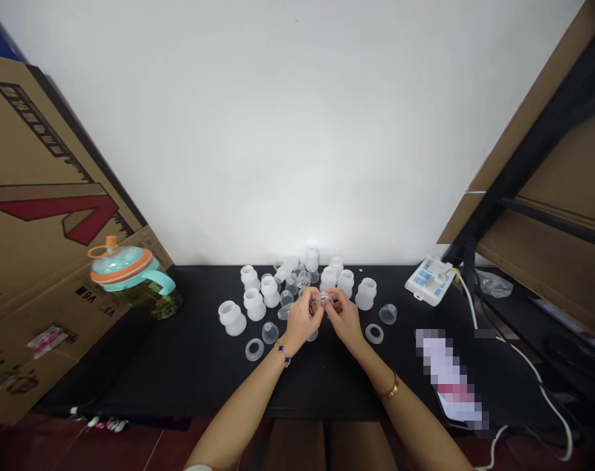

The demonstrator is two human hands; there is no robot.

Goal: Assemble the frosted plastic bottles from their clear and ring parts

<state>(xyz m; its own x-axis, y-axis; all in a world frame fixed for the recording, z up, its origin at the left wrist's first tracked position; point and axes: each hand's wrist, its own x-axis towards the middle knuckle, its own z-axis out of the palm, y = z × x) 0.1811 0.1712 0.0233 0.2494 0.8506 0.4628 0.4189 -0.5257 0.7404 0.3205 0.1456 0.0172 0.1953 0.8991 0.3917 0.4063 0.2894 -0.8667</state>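
My left hand (303, 320) and my right hand (344, 318) meet at the middle of the black table, fingers closed from both sides on a small clear ring-like piece (323, 297). Several white bottles, among them a white bottle (232, 318) at the left and another white bottle (366, 294) at the right, stand around my hands. Clear domed caps lie between them, with one clear cap (388, 314) at the right. A translucent ring (254, 349) lies left of my left wrist, and a second translucent ring (374, 333) is beside my right wrist.
A teal and orange jug (130, 275) stands at the left by a cardboard box (42, 216). At the right are a white power strip (431, 280), a phone with a blurred screen (451, 379), a white cable (527, 366) and a clear plastic bag (494, 284). A white wall rises behind.
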